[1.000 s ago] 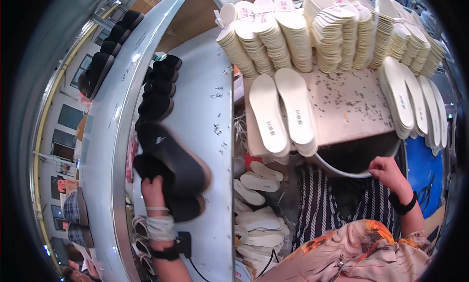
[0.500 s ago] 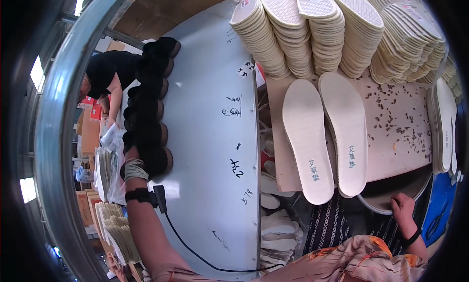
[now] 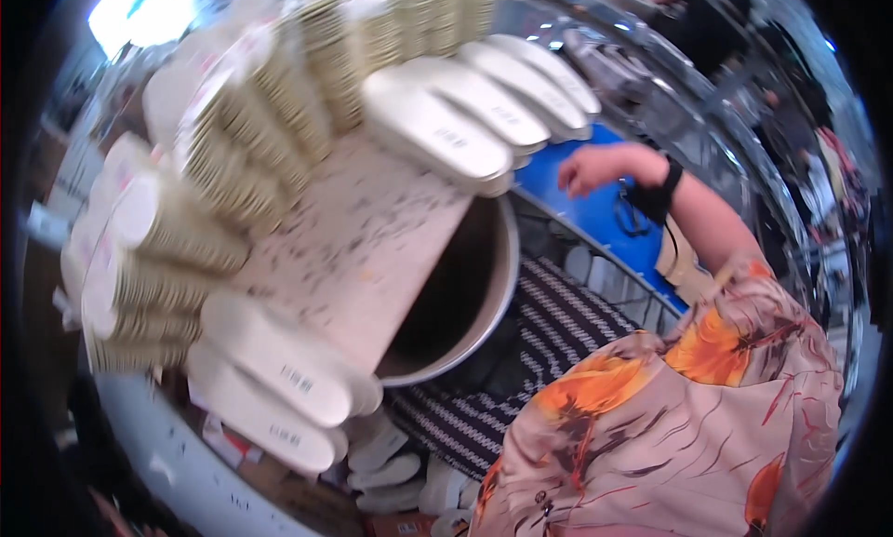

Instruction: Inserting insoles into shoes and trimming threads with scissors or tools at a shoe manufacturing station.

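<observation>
From where I stand, the person's right hand [image 3: 595, 170] hangs over a blue surface [image 3: 549, 185] to the right, just beside a row of white insoles [image 3: 442, 127]. Its fingers curl inward, but blur hides the palm, so I cannot tell whether the grip is together or clamped on something small. The left hand is out of sight, and I cannot tell how its grip stands.

The white insoles lie flat in low piles at the right end of a pale tabletop [image 3: 395, 281], their near ends jutting past its edge. Across its left and far sides stand tall stacks of cream insoles [image 3: 181, 230]. Two more piles of printed insoles [image 3: 279, 365] overhang the near left corner. Small dark bits [image 3: 321, 248] are scattered over the wood between them. Partly under the tabletop's edge sits a round tub [image 3: 510, 290] with a pale rim, and a striped cloth [image 3: 572, 304] spreads beside it. The person wears a black band [image 3: 659, 194] on the right wrist and a flowered shirt [image 3: 688, 416].
</observation>
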`<act>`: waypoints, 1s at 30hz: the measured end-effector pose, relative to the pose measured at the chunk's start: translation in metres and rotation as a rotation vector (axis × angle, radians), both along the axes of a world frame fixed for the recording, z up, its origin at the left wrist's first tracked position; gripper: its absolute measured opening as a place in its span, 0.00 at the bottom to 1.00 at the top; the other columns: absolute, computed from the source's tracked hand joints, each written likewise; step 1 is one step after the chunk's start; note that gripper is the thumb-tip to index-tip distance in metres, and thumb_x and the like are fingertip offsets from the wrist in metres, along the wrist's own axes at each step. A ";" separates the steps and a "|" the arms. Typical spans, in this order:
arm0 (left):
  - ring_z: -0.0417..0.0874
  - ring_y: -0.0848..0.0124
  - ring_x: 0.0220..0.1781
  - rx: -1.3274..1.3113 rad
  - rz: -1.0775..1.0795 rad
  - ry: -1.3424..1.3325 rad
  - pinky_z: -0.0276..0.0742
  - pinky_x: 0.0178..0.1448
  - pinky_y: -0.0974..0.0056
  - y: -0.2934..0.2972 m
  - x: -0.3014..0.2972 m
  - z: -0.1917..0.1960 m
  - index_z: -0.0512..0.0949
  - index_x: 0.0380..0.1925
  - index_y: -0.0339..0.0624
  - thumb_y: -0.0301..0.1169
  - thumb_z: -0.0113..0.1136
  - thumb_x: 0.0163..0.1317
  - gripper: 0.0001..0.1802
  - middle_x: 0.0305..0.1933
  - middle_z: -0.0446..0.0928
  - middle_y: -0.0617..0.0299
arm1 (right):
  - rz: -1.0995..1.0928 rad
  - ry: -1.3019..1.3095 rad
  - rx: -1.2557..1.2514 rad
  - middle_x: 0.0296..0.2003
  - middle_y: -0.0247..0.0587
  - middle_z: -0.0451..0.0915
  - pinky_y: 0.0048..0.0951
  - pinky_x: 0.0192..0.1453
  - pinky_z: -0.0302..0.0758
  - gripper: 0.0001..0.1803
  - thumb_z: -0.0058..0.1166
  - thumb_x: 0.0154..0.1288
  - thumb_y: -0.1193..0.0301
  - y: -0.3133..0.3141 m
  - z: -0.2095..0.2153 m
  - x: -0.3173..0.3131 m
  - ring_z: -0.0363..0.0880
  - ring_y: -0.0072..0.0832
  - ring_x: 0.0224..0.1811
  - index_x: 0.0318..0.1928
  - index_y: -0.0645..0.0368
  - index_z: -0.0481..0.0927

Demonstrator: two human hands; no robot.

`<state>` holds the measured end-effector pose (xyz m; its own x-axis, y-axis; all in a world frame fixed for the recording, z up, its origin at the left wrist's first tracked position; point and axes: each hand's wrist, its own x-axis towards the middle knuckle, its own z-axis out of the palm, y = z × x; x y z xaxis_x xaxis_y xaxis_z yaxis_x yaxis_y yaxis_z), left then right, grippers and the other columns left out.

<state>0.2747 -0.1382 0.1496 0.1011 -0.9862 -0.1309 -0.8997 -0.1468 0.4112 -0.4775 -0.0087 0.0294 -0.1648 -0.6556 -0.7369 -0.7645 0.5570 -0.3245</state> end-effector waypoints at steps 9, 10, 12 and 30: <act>0.76 0.64 0.40 0.430 -0.715 0.318 0.71 0.46 0.65 0.112 -0.292 -0.045 0.69 0.50 0.33 0.27 0.47 0.63 0.17 0.39 0.76 0.52 | -0.642 0.689 -0.439 0.29 0.45 0.78 0.30 0.21 0.72 0.17 0.48 0.52 0.72 0.046 0.089 -0.263 0.75 0.29 0.21 0.45 0.62 0.72; 0.77 0.62 0.38 0.498 -0.734 0.265 0.72 0.45 0.65 0.125 -0.306 -0.062 0.70 0.49 0.33 0.28 0.48 0.62 0.16 0.38 0.76 0.51 | -0.689 0.612 -0.396 0.33 0.52 0.76 0.31 0.20 0.72 0.28 0.48 0.50 0.74 0.049 0.078 -0.260 0.74 0.31 0.18 0.56 0.57 0.64; 0.78 0.61 0.39 0.485 -0.818 0.256 0.73 0.44 0.62 0.141 -0.336 -0.107 0.70 0.49 0.34 0.27 0.49 0.61 0.16 0.38 0.77 0.49 | -0.714 0.440 -0.195 0.38 0.54 0.74 0.31 0.21 0.73 0.41 0.51 0.49 0.74 0.071 0.049 -0.307 0.73 0.32 0.17 0.64 0.49 0.49; 0.80 0.61 0.31 0.188 -0.836 0.320 0.75 0.37 0.64 0.157 -0.435 -0.096 0.71 0.47 0.33 0.25 0.54 0.56 0.17 0.32 0.77 0.50 | -0.554 -0.173 -1.366 0.16 0.28 0.72 0.17 0.14 0.62 0.13 0.59 0.53 0.62 0.097 0.136 -0.113 0.66 0.15 0.10 0.24 0.59 0.77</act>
